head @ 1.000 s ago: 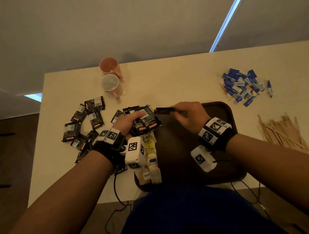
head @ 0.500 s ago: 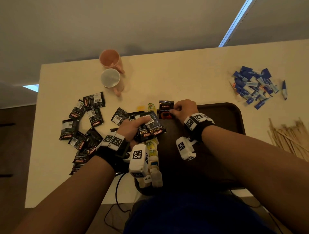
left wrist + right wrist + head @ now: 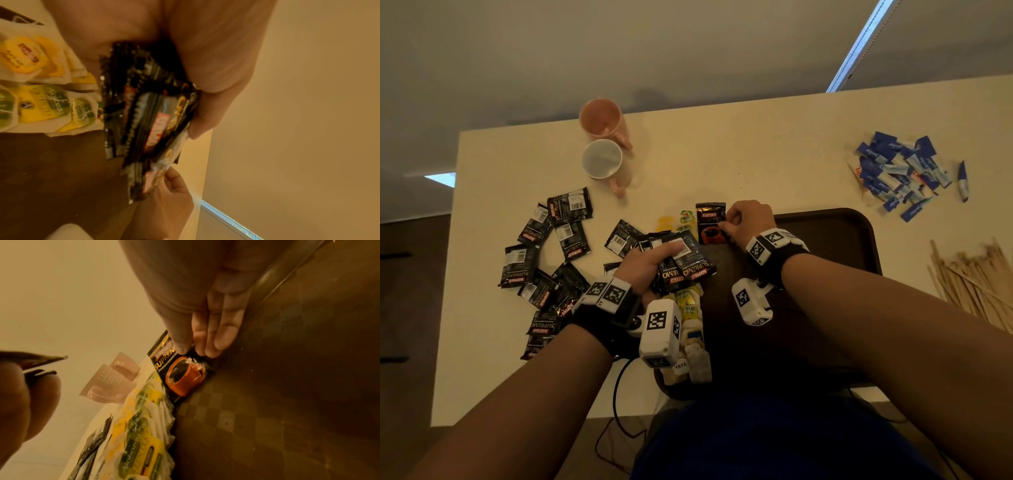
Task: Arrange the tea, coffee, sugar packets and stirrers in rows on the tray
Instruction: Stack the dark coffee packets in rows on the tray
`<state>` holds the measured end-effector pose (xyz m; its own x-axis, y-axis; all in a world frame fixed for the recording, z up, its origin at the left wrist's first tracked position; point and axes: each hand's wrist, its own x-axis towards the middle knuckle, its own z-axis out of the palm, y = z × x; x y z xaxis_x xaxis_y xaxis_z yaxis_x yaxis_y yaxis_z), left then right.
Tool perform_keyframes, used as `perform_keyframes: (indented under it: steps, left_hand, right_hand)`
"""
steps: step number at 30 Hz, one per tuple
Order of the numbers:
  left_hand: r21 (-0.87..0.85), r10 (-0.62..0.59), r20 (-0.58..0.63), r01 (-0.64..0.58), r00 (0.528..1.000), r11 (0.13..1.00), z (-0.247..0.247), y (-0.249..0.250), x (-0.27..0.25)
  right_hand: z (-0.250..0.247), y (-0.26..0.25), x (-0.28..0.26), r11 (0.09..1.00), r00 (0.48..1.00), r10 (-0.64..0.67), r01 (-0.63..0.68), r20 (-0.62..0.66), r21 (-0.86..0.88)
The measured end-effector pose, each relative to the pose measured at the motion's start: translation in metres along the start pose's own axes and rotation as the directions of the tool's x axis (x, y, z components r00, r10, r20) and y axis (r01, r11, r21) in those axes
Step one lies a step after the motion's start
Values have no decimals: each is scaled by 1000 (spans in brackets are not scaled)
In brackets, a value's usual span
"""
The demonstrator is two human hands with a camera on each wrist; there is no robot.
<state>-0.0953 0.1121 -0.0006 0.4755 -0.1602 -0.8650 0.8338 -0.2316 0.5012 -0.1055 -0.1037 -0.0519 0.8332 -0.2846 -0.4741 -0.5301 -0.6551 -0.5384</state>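
My left hand [image 3: 650, 265] grips a fan of black coffee sachets [image 3: 683, 265] [image 3: 148, 123] above the dark brown tray's [image 3: 835, 236] left edge. My right hand [image 3: 748, 222] pinches one black coffee sachet [image 3: 710, 222] [image 3: 182, 374] by its right edge, laid flat at the tray's far left corner. A row of yellow-green tea bags [image 3: 688, 305] [image 3: 141, 431] runs along the tray's left side, partly hidden by my left hand. Blue sugar packets [image 3: 900, 173] lie in a heap at the far right. Wooden stirrers [image 3: 972, 277] are piled right of the tray.
Several loose coffee sachets [image 3: 544, 260] are scattered on the cream table [image 3: 739, 154] left of the tray. Two pink mugs [image 3: 604, 145] stand at the far left-centre. A cable hangs over the near table edge.
My right hand has carried one coffee sachet from mid-air down to the tray's far left corner, where it lies flat. My left hand keeps its grip on the fanned sachets.
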Motion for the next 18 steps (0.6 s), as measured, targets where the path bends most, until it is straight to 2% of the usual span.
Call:
perform_keyframes:
  steps: [9, 13, 18]
  left_hand:
    - [-18, -2, 13, 2, 1000, 1000, 2, 0, -3]
    - [-21, -2, -6, 1, 1000, 1000, 4, -1, -4]
    - [-20, 9, -11, -10, 1000, 1000, 5, -3, -4]
  right_hand:
    - [-4, 9, -6, 999, 1000, -13, 13, -22, 36]
    - [0, 5, -10, 997, 999, -2, 5, 48, -74]
    - [3, -9, -13, 975, 989, -71, 96, 129, -199]
